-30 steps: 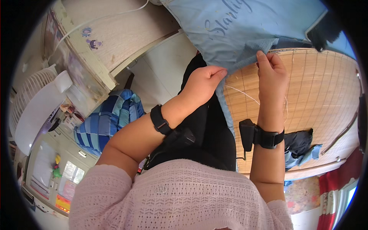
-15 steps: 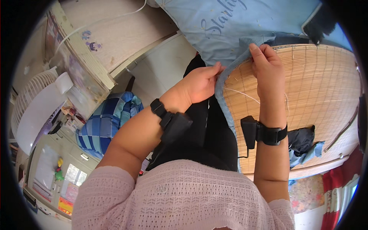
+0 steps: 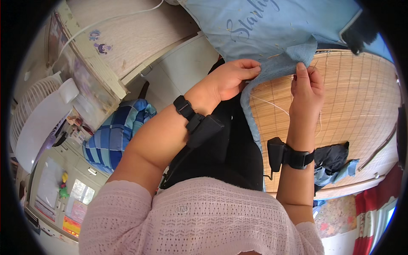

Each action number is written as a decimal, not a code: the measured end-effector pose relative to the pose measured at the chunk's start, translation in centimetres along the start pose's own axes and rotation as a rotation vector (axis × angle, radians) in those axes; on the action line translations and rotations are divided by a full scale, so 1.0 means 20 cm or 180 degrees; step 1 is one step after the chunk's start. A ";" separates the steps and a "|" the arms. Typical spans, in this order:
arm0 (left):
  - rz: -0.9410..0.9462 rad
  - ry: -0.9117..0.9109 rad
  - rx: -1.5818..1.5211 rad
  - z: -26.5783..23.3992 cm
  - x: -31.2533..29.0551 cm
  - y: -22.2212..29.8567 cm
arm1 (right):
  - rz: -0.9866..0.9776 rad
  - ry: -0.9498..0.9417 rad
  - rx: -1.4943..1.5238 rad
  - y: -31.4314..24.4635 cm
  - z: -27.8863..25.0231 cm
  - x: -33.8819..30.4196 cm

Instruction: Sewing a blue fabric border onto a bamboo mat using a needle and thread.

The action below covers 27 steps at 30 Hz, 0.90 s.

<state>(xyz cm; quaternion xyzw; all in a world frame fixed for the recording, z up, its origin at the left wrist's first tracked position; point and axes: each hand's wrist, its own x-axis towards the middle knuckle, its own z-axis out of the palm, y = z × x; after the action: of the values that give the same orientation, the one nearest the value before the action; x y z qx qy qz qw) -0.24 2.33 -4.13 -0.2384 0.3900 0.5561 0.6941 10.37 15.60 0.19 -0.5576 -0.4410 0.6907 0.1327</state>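
Observation:
A strip of blue denim fabric (image 3: 278, 68) stretches between my two hands and then hangs down in a narrow band beside my right leg. My left hand (image 3: 238, 78) pinches its left part between thumb and fingers. The right end is gripped by my right hand (image 3: 307, 83), thumb against curled fingers. A thin needle (image 3: 315, 64) appears to stick up from those right fingers, though it is faint. White thread (image 3: 270, 103) runs over the bamboo mat toward my right wrist, and another length hangs on that wrist's far side.
The bamboo mat (image 3: 352, 93) covers the bed on the right, with dark and denim scraps (image 3: 333, 157) on it. Light blue cloth with lettering (image 3: 255, 34) lies ahead. A white fan (image 3: 40, 123), a wooden desk (image 3: 140, 25) and a blue checked bundle (image 3: 112, 140) are at left.
Both hands have shifted: the left slightly up and right along the denim, the right a little down and right. The fabric between them now lies broader and flatter.

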 end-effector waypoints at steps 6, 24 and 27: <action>-0.0142 0.0417 0.0956 0.04 0.00 0.02 | 0.0126 0.0228 0.0145 0.08 0.03 0.07; 0.0333 0.0245 0.3960 0.05 -0.03 0.14 | 0.0169 0.0399 -0.0518 0.13 0.04 0.18; 0.0373 0.0317 0.4725 0.10 0.00 0.15 | 0.0259 0.0342 -0.0438 0.13 0.03 0.18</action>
<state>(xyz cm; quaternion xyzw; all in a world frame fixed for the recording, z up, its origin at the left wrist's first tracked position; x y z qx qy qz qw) -2.51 4.64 -2.57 0.2893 0.7060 0.1712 0.6234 9.47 16.22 -4.06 -0.6191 -0.4565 0.6327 0.0895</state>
